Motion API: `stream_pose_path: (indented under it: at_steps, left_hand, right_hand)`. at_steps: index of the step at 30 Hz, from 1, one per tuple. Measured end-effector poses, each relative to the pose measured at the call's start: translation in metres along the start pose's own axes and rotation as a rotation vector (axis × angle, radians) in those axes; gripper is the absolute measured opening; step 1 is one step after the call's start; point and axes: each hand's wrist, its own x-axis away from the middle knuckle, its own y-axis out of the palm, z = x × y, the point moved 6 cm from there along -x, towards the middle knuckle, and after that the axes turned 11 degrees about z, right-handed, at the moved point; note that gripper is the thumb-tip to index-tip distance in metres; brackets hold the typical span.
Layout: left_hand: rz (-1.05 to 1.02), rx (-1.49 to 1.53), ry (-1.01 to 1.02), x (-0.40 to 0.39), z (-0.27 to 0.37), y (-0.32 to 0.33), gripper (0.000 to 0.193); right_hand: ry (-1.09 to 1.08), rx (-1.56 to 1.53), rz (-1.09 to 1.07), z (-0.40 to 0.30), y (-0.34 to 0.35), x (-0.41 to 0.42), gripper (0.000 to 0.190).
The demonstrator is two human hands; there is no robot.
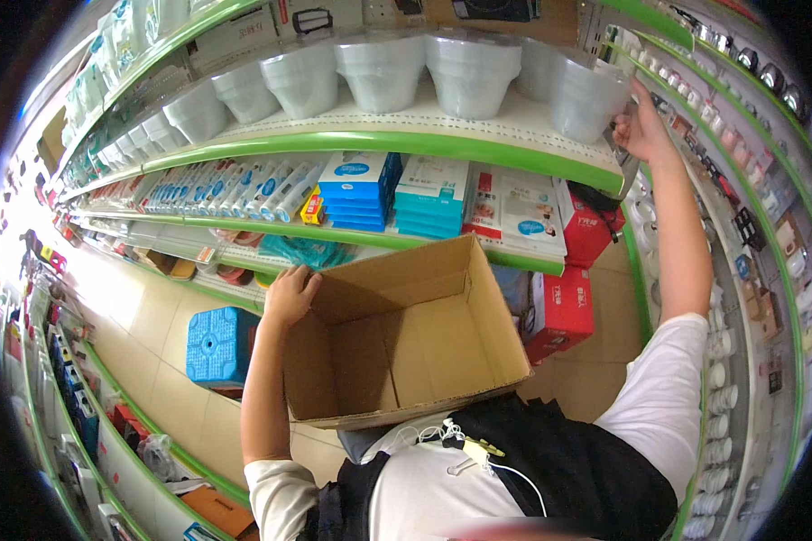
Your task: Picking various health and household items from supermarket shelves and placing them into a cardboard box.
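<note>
An open, empty cardboard box (426,338) rests tilted against the front of my body. My left hand (291,294) grips its upper left edge, with the fingers over the rim. My right hand (639,128) reaches up to the right end of a shelf and touches the side of a stack of translucent white plastic tubs (585,98); whether its fingers close on the stack cannot be told. More stacks of wrapped plastic tubs (474,74) stand in a row along the same shelf.
Green-edged shelving (379,142) runs across in front of me. Below are blue boxes (358,189), teal packs (430,196) and plastic-wrapped rolls. A blue plastic stool (216,345) stands on the tiled floor at left, red boxes (561,308) at right. Shelves with goods line both sides.
</note>
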Motion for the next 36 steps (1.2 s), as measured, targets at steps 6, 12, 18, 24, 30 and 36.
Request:
stream_pose_path:
  at_steps: [6,12,18,24,30,36]
  left_hand:
    - [0.024,0.004,0.006,-0.002,-0.002,0.001,0.034]
    - [0.04,0.015,0.011,-0.002,-0.005,0.005,0.034]
    - [0.046,0.009,0.028,0.0,-0.008,0.004,0.036]
    - [0.049,0.042,0.044,-0.008,-0.012,0.012,0.039]
    - [0.019,0.027,0.009,-0.004,-0.015,0.01,0.04]
    - [-0.063,-0.003,-0.02,-0.003,-0.006,0.004,0.041]
  right_hand:
    - [-0.047,0.072,-0.039,0.0,0.027,-0.007,0.075]
    - [-0.035,0.019,-0.054,0.015,0.023,0.008,0.056]
    - [-0.729,-0.038,0.035,0.016,-0.003,0.063,0.023]
    - [-0.733,0.406,-0.489,0.102,0.086,0.205,0.015]
    - [-0.937,0.713,-0.92,0.212,0.165,0.247,0.025]
    - [-1.116,1.113,-0.884,0.268,0.171,0.246,0.033]
